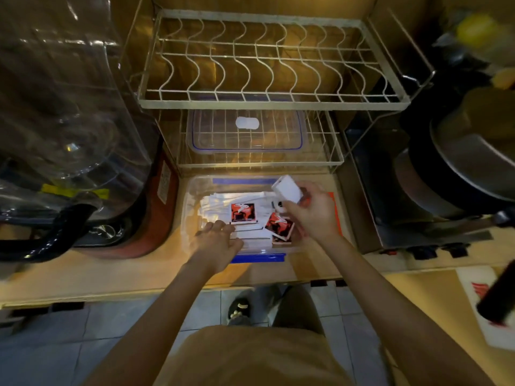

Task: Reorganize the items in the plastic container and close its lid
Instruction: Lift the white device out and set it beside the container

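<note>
A clear plastic container (192, 190) with blue clips stands open on the counter in front of me, under the dish rack. Inside lie several white sachets (220, 203) and red-and-black packets (243, 213). My left hand (218, 240) reaches over the container's near left rim, its fingers lying on the white sachets. My right hand (312, 213) is raised above the container's right side and holds a small stack of white packets (287, 188). The container's clear lid (246, 135), edged in blue, rests on the lower tier of the rack behind.
A two-tier wire dish rack (273, 62) stands behind the container. A large clear water bottle (64, 107) and a black hose (53, 235) are at the left. A stove with pots (459, 168) is at the right. The counter edge runs just below my hands.
</note>
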`<state>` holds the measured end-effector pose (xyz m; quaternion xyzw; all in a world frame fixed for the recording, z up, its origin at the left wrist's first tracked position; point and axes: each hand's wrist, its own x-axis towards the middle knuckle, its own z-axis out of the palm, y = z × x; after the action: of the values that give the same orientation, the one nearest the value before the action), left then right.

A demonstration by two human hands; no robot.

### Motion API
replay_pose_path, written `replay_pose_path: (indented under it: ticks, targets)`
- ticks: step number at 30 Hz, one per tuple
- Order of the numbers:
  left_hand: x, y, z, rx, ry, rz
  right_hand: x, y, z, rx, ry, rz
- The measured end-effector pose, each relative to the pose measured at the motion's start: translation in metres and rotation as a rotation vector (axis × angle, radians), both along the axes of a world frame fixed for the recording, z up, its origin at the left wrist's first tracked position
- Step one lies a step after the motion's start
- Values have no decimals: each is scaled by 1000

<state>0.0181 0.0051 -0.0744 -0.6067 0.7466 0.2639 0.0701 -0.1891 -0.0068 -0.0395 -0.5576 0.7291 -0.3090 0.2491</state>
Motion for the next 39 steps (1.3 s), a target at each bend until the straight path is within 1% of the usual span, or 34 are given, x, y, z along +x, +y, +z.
replay_pose_path:
  ticks: [2, 3, 5, 8, 11, 13, 16, 17, 19, 21, 22, 23, 24, 26, 28, 30, 32, 35, 39]
  targets:
    - [-2, 1, 4, -5, -1, -24, -20, 4, 2, -35, -8, -187]
    - [-3, 1, 6, -4, -3, -37, -29, 6, -1, -19, -14, -263]
    - [-4, 2, 10, -1, -28, -84, -44, 8, -10, 46, 6, -342]
    - [-5, 2, 10, 0, -60, -96, -54, 13, -22, 151, 55, -333]
    - [-7, -2, 7, -24, -18, -3, -54, 18, -29, 236, 56, -297]
    - [-11, -4, 8, -47, 14, 9, -55, 17, -29, 271, 83, -266]
    - [-21, -4, 10, -70, 67, 23, -57, 11, -23, 332, 231, -217]
    - [-24, -4, 10, -76, 76, 25, -54, 9, -17, 310, 276, -214]
    - [-27, -3, 7, -66, 76, 24, -44, 9, -6, 150, 304, -187]
    - [-29, -2, 4, -50, 67, 27, -28, 7, 3, -30, 289, -71]
    - [-30, -2, 3, -44, 63, 35, -19, 5, 5, -65, 267, 10]
    - [-30, -2, 2, -39, 61, 43, -10, 1, 3, -53, 241, 86]
    - [-30, -2, 2, -34, 62, 48, -1, -3, 0, -3, 237, 152]
    - [-30, -3, 1, -14, 59, 51, 15, -13, -12, 185, 287, 220]
    - [-29, -4, -1, -5, 53, 51, 25, -22, -24, 345, 361, 229]
    - [-29, -5, -3, -6, 50, 53, 31, -27, -30, 449, 445, 216]
    - [-28, -6, -4, -3, 48, 57, 34, -30, -33, 514, 514, 221]
    - [-29, -6, -4, 8, 50, 60, 37, -35, -38, 535, 613, 253]
    - [-29, -7, -4, 14, 45, 60, 36, -39, -45, 557, 605, 232]
